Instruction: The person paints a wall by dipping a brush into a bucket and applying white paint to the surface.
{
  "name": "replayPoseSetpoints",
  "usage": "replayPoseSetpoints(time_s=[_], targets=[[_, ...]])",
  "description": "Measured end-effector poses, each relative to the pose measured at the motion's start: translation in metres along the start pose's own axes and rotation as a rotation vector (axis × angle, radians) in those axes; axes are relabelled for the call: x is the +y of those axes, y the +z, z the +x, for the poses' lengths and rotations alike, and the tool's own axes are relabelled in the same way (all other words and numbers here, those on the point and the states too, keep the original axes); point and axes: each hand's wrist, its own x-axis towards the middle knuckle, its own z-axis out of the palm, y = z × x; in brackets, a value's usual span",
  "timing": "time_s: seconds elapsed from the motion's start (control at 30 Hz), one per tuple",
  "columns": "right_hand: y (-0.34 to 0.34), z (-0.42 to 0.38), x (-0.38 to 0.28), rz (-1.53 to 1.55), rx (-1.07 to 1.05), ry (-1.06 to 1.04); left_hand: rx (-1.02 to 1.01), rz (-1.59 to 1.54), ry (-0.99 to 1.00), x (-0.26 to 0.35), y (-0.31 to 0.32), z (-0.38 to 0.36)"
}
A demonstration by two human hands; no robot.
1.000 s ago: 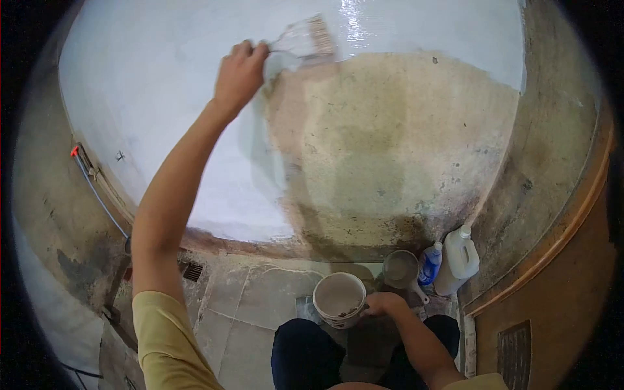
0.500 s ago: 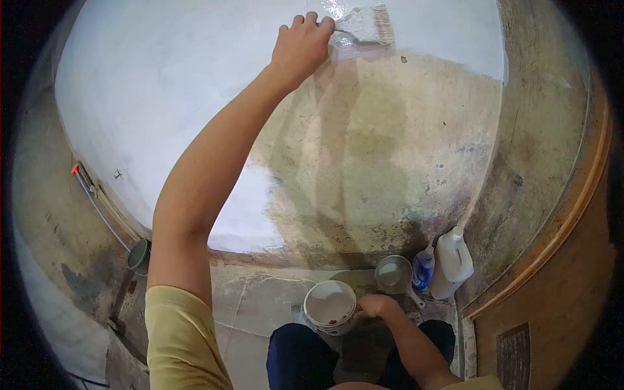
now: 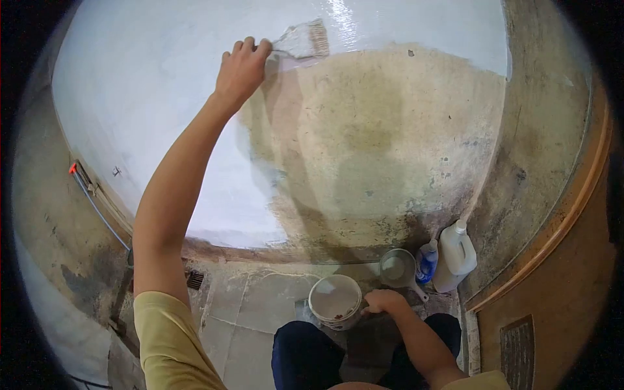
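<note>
High on the wall, my left hand (image 3: 243, 73) is closed around the handle of a wide paintbrush (image 3: 300, 40). Its bristles point right and touch the wall at the lower border of the wet white paint (image 3: 364, 26). Below that border lies bare, stained beige wall (image 3: 390, 123). Down by my knees stands a white bucket (image 3: 335, 300) with pale liquid inside. My right hand (image 3: 385, 301) is closed at the bucket's right side, gripping its edge or handle; the exact hold is partly hidden.
Right of the bucket are a dipper (image 3: 397, 268) with a handle, a blue bottle (image 3: 426, 261) and a white jug (image 3: 455, 257). A red-topped stick (image 3: 73, 168) leans at the left wall. A wooden panel with a vent (image 3: 517, 351) is at the lower right.
My left hand has swept the brush left and slightly down along the paint border. My right hand stays at the bucket, and the view has shifted a little.
</note>
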Motion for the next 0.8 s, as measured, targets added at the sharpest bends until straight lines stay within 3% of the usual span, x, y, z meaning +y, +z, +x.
replayPoseSetpoints(time_s=[0.2, 0.27, 0.4, 0.47, 0.57, 0.8], targets=[[-0.002, 0.008, -0.004, 0.033, -0.102, -0.088, -0.102, 0.081, -0.091, -0.057, -0.005, -0.055], [0.001, 0.007, -0.005, 0.058, 0.005, -0.198, -0.107, 0.106, -0.102, -0.074, -0.008, -0.074], [-0.006, -0.003, -0.016, 0.038, -0.014, -0.182, -0.159, 0.194, -0.132, -0.111, -0.009, -0.109], [-0.022, -0.015, -0.033, 0.001, -0.138, -0.066, -0.163, 0.215, -0.152, -0.128, -0.012, -0.125], [0.006, 0.013, -0.010, -0.063, -0.157, 0.052, -0.173, 0.254, -0.162, -0.150, -0.019, -0.150], [-0.003, 0.002, -0.023, -0.046, -0.113, -0.009, -0.167, 0.273, -0.235, -0.173, -0.020, -0.185]])
